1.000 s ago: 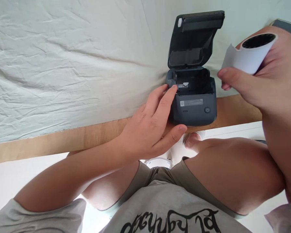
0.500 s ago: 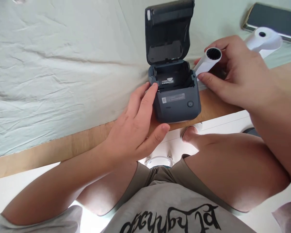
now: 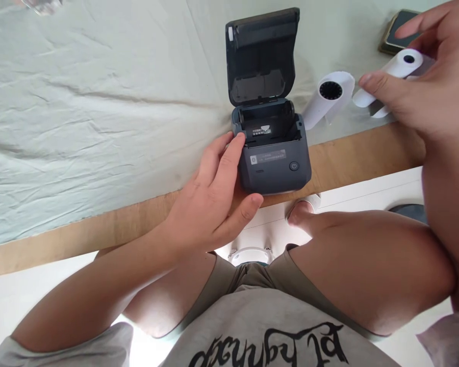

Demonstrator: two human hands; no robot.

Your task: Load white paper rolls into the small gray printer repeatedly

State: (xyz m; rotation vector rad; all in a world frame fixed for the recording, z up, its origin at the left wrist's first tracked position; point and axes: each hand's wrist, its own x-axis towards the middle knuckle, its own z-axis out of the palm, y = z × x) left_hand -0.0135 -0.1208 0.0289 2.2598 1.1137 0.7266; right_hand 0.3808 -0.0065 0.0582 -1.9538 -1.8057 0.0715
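Observation:
A dark blue-grey label printer (image 3: pixel 276 168) sits at the table edge with its lid (image 3: pixel 262 58) raised. The roll compartment shows a small white printed label inside. My left hand (image 3: pixel 214 193) rests fingertips against the printer's left side, thumb spread out by its front corner. To the printer's right a white paper roll (image 3: pixel 316 106) stands tilted, its dark core facing up, a loose flap behind it. My right hand (image 3: pixel 436 76) is around a second, thinner paper roll (image 3: pixel 392 69), fingers apart and thumb over its near side; whether it presses on it is unclear.
A dark phone-like object (image 3: pixel 398 28) lies at the upper right, partly behind my right hand. Shiny clear plastic (image 3: pixel 44 5) shows at the top left. A wrinkled pale green cloth (image 3: pixel 110 127) covers the table up to its wooden edge (image 3: pixel 110 228).
My right hand has let go of the wider paper roll beside the printer and moved right to the thinner roll. My left hand stays at the printer.

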